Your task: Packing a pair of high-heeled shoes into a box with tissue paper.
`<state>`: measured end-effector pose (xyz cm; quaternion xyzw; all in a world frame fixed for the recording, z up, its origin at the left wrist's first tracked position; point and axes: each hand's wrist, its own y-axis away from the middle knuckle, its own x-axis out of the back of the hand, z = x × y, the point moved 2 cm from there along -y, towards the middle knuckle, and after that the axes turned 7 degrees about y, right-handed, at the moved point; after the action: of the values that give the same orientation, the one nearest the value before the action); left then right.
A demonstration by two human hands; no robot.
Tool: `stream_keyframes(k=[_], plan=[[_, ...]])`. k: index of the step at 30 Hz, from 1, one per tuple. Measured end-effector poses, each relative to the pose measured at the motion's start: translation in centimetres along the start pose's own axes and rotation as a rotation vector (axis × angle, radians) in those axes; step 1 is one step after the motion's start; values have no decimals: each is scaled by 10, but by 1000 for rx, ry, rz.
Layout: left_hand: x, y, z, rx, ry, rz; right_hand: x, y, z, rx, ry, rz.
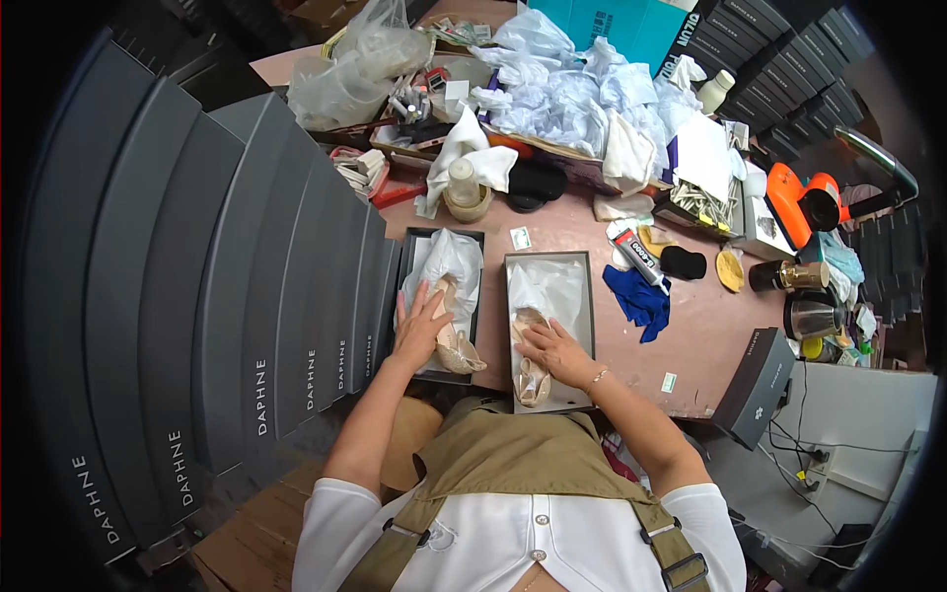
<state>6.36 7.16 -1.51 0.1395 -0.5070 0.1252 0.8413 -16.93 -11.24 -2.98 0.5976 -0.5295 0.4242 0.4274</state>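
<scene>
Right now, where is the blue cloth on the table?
In the head view, the blue cloth lies on the table, right of the open shoe box under the right hand, just below the glue tube.

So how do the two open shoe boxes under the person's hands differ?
The left box lies beside the row of dark closed boxes; the right box lies toward the blue cloth. In the left box the white paper is bunched up high; in the right box it lies flatter. The left hand rests on the left box's shoe, the right hand on the right one's. Both hold a beige shoe on white paper.
</scene>
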Motion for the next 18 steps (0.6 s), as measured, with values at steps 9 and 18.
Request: stream_keyframes(k=[9,18], plan=[[135,-7,92,116,1148,129,178,14,5,-404,-906,139],[61,-3,173,222,1749,-299,138,57,-11,-489,-1461,247]])
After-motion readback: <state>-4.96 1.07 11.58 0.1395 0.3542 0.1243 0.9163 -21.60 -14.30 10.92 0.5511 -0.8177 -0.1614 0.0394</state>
